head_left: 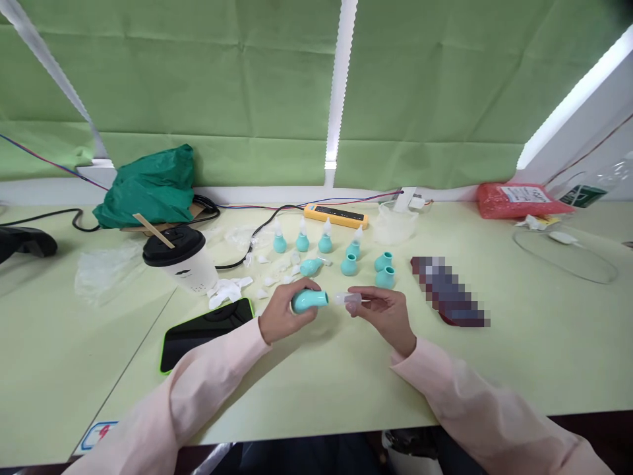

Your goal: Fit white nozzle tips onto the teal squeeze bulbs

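My left hand [287, 310] is closed around a teal rubber bulb [310, 301], its open neck pointing right. Facing that neck, a small translucent plastic nozzle [348, 299] is pinched in the fingers of my right hand [383, 310]. A narrow gap separates the two parts. Behind my hands, several teal bulbs fitted with clear tips [302, 241] stand upright in a row. One bulb with a tip [311, 266] lies on its side. To the right of these are bulbs with open necks [384, 276]. Loose translucent nozzles [271, 280] lie scattered behind my left hand.
On the left are a lidded paper cup [185, 264] with a wooden stick, crumpled tissue [230, 290] and a phone [208, 333]. A yellow power strip [336, 216] lies at the back. A blurred dark red item [450, 293] is on the right, with a red package [517, 200] behind.
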`<state>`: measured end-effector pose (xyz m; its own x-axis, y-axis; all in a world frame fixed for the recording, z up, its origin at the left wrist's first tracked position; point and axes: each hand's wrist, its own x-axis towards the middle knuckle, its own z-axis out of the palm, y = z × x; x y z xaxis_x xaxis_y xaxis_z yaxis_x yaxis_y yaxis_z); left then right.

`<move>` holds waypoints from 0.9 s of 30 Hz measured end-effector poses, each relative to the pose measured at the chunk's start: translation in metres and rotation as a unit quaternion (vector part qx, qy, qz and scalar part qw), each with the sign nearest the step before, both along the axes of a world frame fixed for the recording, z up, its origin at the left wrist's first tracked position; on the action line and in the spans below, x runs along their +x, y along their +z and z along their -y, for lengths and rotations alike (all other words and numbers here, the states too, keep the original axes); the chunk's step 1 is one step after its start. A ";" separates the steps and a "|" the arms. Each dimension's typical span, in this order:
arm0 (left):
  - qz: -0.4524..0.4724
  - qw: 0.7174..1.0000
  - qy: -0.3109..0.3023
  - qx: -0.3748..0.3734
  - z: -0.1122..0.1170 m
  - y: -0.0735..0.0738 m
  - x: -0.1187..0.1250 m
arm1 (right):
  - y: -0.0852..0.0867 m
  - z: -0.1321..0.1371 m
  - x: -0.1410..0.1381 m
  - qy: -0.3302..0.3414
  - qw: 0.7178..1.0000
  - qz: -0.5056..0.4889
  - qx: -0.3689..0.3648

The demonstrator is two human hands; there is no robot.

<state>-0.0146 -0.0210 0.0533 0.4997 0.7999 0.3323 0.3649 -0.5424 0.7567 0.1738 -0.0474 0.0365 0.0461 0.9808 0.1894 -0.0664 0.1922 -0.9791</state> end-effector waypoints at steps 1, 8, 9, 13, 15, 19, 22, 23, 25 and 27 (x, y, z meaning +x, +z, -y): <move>-0.001 1.000 -0.016 -0.026 0.004 -0.001 -0.003 | -0.001 0.001 -0.001 -0.005 1.000 0.015 -0.001; 0.056 0.978 -0.046 -0.198 0.005 -0.010 -0.002 | -0.003 0.006 -0.004 0.046 0.991 0.087 0.094; 0.061 0.971 -0.042 -0.226 0.005 -0.011 -0.002 | -0.003 0.006 -0.004 0.057 0.987 0.100 0.111; 0.060 0.950 -0.049 -0.302 0.006 -0.017 -0.005 | -0.005 0.005 -0.003 0.080 0.957 0.181 0.212; 0.056 0.948 -0.055 -0.310 0.007 -0.019 -0.005 | -0.008 0.004 -0.002 0.079 0.926 0.230 0.290; 0.055 0.948 -0.053 -0.308 0.007 -0.020 -0.005 | -0.013 0.002 -0.002 0.098 0.869 0.289 0.389; 0.073 0.950 -0.041 -0.301 0.009 -0.020 -0.003 | -0.013 0.004 -0.004 0.074 0.889 0.278 0.356; 0.081 0.950 -0.033 -0.298 0.010 -0.020 -0.002 | -0.012 0.006 -0.005 0.060 0.899 0.275 0.336; 0.090 0.952 -0.016 -0.292 0.012 -0.020 0.000 | -0.009 0.008 -0.007 0.033 0.913 0.272 0.302; 0.090 0.955 -0.001 -0.282 0.014 -0.020 0.002 | -0.008 0.010 -0.010 0.011 0.927 0.262 0.270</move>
